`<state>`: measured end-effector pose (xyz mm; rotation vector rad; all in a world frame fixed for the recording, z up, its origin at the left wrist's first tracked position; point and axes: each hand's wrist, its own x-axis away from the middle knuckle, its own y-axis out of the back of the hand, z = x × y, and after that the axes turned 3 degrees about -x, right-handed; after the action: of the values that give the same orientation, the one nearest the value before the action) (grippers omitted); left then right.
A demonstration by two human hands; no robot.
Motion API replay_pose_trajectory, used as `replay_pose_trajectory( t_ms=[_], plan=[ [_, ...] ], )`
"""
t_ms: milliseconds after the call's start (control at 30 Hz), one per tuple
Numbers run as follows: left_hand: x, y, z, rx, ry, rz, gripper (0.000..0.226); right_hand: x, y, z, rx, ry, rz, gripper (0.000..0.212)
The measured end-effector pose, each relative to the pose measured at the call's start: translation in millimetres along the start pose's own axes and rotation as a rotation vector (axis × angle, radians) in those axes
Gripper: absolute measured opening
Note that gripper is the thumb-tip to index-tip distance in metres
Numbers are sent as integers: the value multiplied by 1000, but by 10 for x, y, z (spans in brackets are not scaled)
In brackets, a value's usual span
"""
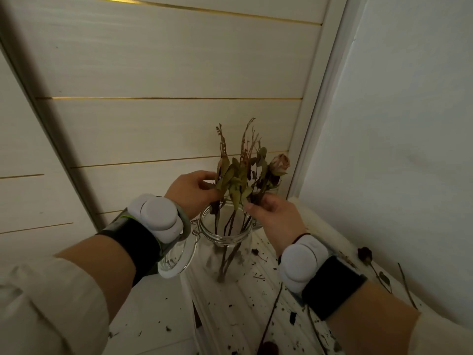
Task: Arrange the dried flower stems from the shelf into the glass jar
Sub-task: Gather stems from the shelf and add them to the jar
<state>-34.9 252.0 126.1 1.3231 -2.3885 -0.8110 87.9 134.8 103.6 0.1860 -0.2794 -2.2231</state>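
A clear glass jar with a hinged lid hanging open on its left stands on the white shelf. Several dried flower stems stand in it, with brown leaves and one faded pink rose at the right. My left hand pinches leaves on the left side of the bunch, just above the jar mouth. On the right side, my right hand pinches stems at the jar's rim.
Loose dried stems lie on the shelf: a long one in front of the jar and a dark rose stem by the right wall. Dry crumbs litter the shelf. A panelled wall with gold strips stands behind; a white wall closes the right.
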Motion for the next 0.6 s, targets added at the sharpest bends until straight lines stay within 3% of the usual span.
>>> replay_pose_trajectory(
  t_ms=[100,233,300,367,600],
  plan=[
    [14,-25,27,-2,8,-39,33,57,-47,-58,-7,-9,-47,4],
    [45,-50,-8,-74,-25,-133,18,75,-59,-80,35,-13,-104,25],
    [33,-53,-27,-135,-18,-167,18,66,-56,-73,26,-25,-115,19],
    [10,-63,-22,-231,23,-169,21,57,-61,-68,46,-55,-110,10],
    [19,-68,48,-293,88,-125,44,90,8,-87,77,-112,-85,25]
  ],
)
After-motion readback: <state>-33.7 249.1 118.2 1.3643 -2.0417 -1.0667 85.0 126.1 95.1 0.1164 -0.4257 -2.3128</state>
